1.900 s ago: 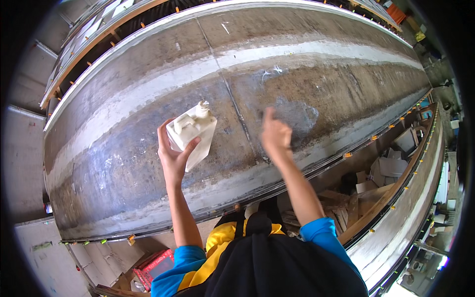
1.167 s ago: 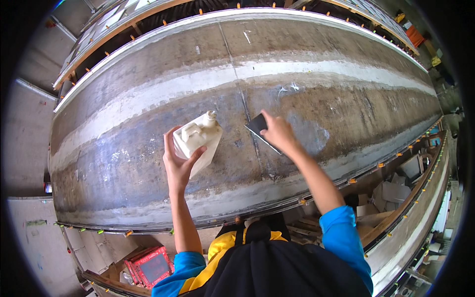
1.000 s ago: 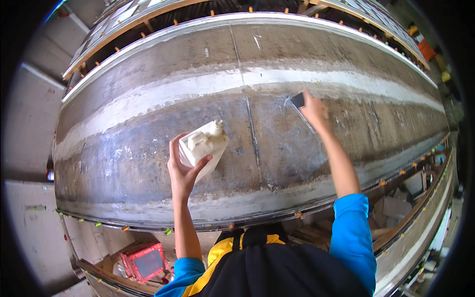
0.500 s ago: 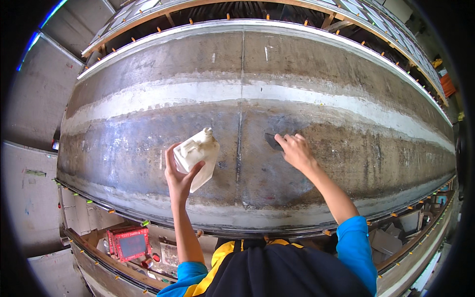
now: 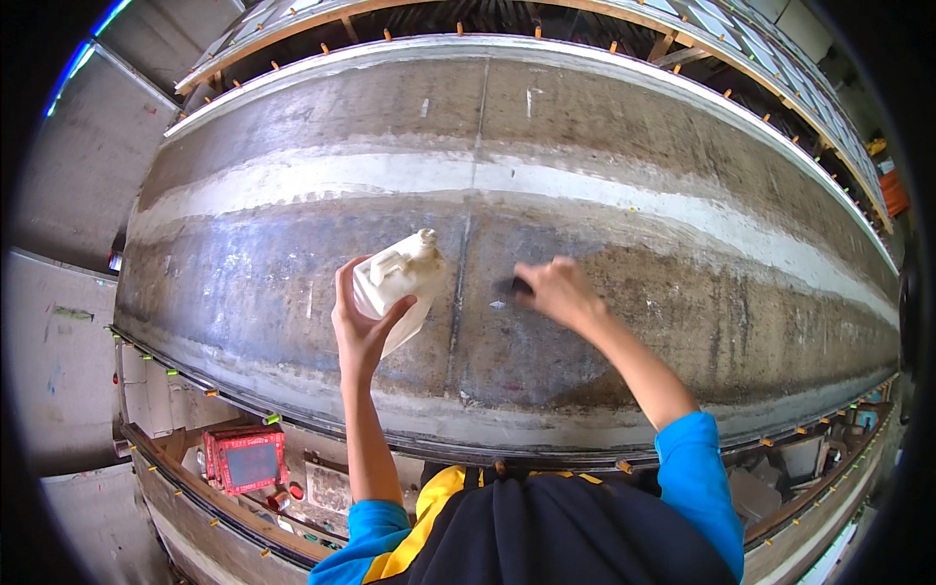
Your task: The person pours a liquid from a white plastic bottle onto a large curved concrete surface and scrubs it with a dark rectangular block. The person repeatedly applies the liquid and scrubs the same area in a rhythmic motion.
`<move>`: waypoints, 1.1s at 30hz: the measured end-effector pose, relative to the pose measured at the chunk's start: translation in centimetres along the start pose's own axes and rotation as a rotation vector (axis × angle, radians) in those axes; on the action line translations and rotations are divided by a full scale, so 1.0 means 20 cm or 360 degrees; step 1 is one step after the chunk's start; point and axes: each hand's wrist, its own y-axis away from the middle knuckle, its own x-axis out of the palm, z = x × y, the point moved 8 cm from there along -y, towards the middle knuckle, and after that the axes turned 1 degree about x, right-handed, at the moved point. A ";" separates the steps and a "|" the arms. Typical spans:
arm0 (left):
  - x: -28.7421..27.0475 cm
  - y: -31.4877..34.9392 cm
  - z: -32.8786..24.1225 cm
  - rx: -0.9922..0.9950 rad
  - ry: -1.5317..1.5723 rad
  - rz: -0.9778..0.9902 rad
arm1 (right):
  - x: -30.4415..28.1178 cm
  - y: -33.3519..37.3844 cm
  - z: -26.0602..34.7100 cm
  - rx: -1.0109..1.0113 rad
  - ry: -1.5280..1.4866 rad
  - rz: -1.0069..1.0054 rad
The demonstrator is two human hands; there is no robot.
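Clamping its fingers around a white jug [image 5: 414, 271], likely for steadiness, the left hand [image 5: 362, 320] holds it; the right hand [image 5: 564, 291] has fingers clamped on a dark tool [image 5: 522, 287] over the counter [image 5: 702, 263].

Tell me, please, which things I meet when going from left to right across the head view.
Red-edged box, white jug in the left hand, dark seam, right hand, blue right sleeve, orange object.

Long, brown-stained worktable [image 5: 731, 283] with a white band [image 5: 331, 177] lengthwise (and a dark seam [image 5: 458, 297] across).
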 end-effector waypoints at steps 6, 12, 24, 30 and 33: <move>0.02 -0.01 -0.06 0.0058 -0.0053 0.0002 | -0.01 -0.08 -0.24 0.0113 0.0271 -0.0595; -0.04 0.01 -0.01 -0.0001 -0.0064 -0.0015 | 0.06 0.20 0.01 -0.0228 0.0081 -0.0243; 0.04 -0.01 -0.04 0.0022 0.0030 0.0072 | 0.07 0.35 -0.10 -0.0180 0.0053 -0.0443; 0.06 0.00 -0.10 0.0074 -0.0010 0.0094 | -0.10 0.13 -0.48 0.0465 -0.0131 -0.0466; 0.06 0.01 -0.10 0.0088 -0.0024 0.0086 | -0.03 0.12 -0.55 0.0709 0.0053 -0.0724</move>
